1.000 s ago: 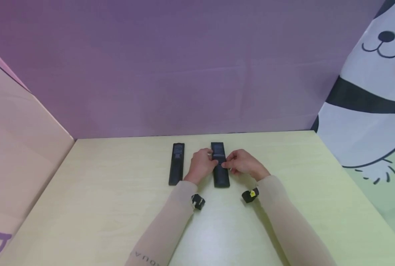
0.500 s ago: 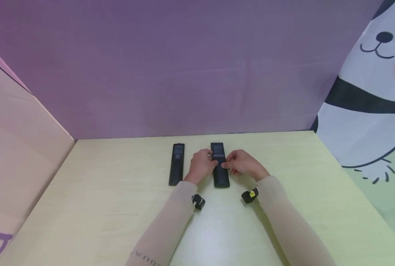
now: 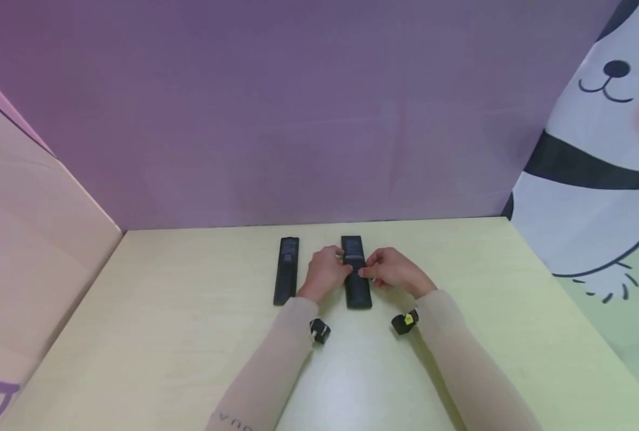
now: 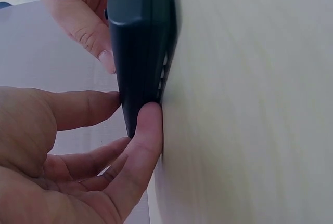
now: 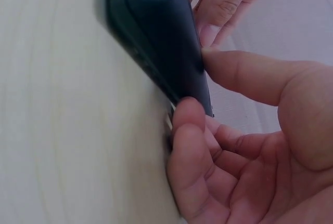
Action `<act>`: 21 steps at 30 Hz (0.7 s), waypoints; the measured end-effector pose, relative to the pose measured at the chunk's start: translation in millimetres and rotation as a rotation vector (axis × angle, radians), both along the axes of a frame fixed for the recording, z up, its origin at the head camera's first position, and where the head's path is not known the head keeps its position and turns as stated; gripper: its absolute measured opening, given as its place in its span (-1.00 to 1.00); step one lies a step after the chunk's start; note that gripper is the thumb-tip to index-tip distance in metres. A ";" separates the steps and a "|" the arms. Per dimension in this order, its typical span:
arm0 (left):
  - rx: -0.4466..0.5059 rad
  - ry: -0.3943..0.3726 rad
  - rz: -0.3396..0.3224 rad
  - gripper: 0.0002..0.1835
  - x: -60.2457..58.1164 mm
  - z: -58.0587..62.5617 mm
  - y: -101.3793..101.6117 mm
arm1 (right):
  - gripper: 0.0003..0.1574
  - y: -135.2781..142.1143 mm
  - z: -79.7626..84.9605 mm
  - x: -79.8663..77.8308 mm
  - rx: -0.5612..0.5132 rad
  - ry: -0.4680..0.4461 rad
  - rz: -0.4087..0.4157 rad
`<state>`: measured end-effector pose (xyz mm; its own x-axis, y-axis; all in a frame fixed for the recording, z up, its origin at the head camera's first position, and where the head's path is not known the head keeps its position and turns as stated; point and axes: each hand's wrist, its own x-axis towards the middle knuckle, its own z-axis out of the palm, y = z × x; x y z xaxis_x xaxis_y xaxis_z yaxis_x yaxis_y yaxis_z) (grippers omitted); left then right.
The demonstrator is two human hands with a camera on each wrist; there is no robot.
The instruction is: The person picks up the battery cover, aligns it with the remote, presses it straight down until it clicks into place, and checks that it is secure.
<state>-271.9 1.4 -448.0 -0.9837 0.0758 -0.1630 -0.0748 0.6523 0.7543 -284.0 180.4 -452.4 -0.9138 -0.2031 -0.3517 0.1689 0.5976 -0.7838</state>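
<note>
A black remote control (image 3: 358, 293) lies lengthwise on the table, its labelled back facing up. My left hand (image 3: 326, 274) pinches its left edge, the thumb on top and fingers along the side. From the opposite side my right hand (image 3: 397, 272) pinches the right edge, thumb also on the back. Small buttons show on the underside of the remote control (image 4: 138, 47) in the left wrist view. In the right wrist view, a fingertip of the right hand (image 5: 234, 146) sits low against the remote's side. Both thumbs are close together near its middle.
A second black remote control (image 3: 285, 281) lies back up, left of the left hand. The pale wooden table (image 3: 190, 335) meets a purple wall panel (image 3: 309, 120) behind. Printed panels stand left and right. Black wrist cameras (image 3: 319, 330) hang at both cuffs.
The head view has tilted up slightly, so the scene sits a little lower. Both hands keep their grip on the remote control, with hardly any movement.
</note>
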 end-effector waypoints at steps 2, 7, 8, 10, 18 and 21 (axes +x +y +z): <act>-0.006 -0.003 0.001 -0.50 -0.6 -0.4 0.1 | -0.68 -0.3 -0.5 -0.2 -0.002 0.000 0.000; -0.005 -0.009 -0.004 -0.51 0.2 -4.3 2.8 | -0.67 3.6 -4.6 1.3 0.013 -0.002 -0.001; -0.001 -0.011 -0.004 -0.51 0.7 -5.4 3.2 | -0.67 4.4 -5.0 2.3 0.011 -0.002 0.001; 0.003 -0.011 -0.003 -0.51 1.5 -7.0 3.6 | -0.67 5.2 -6.0 3.8 0.008 -0.006 0.004; 0.023 0.016 -0.005 -0.52 1.8 -9.2 3.7 | -0.68 5.9 -5.2 5.1 0.006 -0.001 -0.002; 0.026 0.034 0.000 -0.51 1.2 -7.6 0.6 | -0.68 6.3 -5.1 5.3 -0.002 -0.008 0.005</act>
